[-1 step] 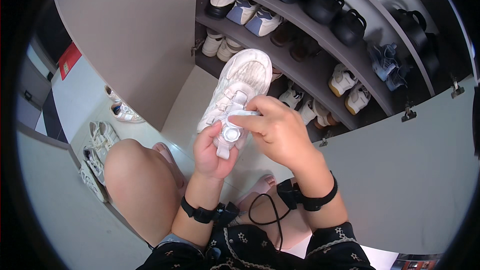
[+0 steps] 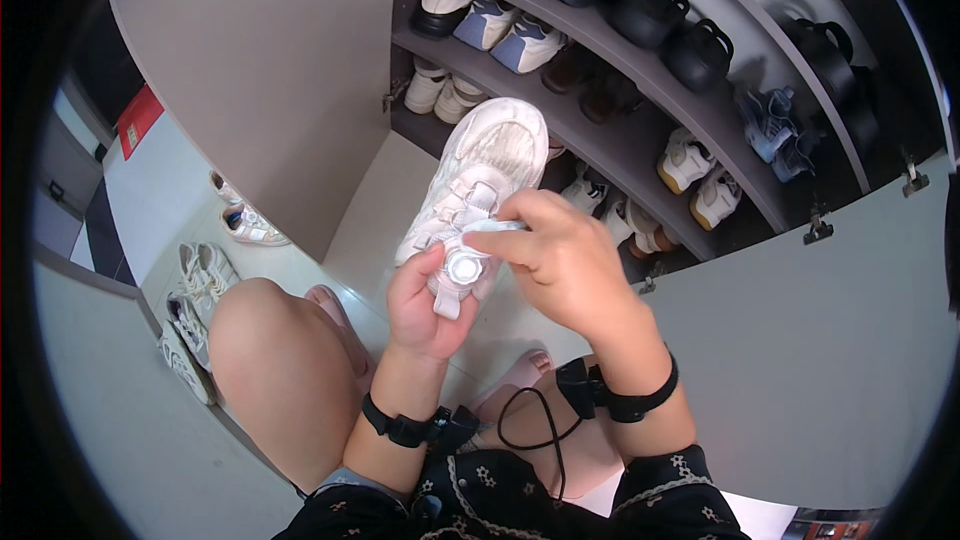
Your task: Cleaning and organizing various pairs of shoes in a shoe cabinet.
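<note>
Grasping white shoe (image 2: 495, 140) with left hand (image 2: 430, 310); right hand's (image 2: 570, 265) grip pinches pale strip (image 2: 498, 227) beside round dial (image 2: 463, 269). Best: brace shoe firmly, pull gently.

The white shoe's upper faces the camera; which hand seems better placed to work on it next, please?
Probably the right hand: it pinches a pale strip over the white shoe, while the left hand supports its near end.
</note>
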Demonstrator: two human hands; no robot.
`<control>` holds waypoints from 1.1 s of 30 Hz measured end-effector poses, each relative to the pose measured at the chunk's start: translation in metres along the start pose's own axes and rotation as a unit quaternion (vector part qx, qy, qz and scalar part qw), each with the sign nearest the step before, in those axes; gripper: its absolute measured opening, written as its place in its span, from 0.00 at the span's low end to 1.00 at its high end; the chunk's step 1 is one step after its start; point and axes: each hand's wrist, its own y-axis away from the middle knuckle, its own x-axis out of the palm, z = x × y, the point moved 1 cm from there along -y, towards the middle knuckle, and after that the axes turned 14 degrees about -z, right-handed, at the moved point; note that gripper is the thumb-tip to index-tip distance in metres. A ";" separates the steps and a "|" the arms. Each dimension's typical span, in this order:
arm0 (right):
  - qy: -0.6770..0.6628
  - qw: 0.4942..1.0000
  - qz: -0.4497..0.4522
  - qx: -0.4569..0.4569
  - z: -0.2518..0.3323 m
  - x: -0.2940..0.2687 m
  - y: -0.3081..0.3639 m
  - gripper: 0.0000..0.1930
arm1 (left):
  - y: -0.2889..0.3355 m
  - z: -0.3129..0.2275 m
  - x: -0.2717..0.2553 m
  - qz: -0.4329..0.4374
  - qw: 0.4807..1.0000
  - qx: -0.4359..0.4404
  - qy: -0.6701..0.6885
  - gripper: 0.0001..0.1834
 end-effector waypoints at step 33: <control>-0.044 0.993 -0.039 0.102 -0.003 -0.004 0.005 0.07 | 0.003 0.000 0.006 -0.014 0.999 0.031 -0.004 0.25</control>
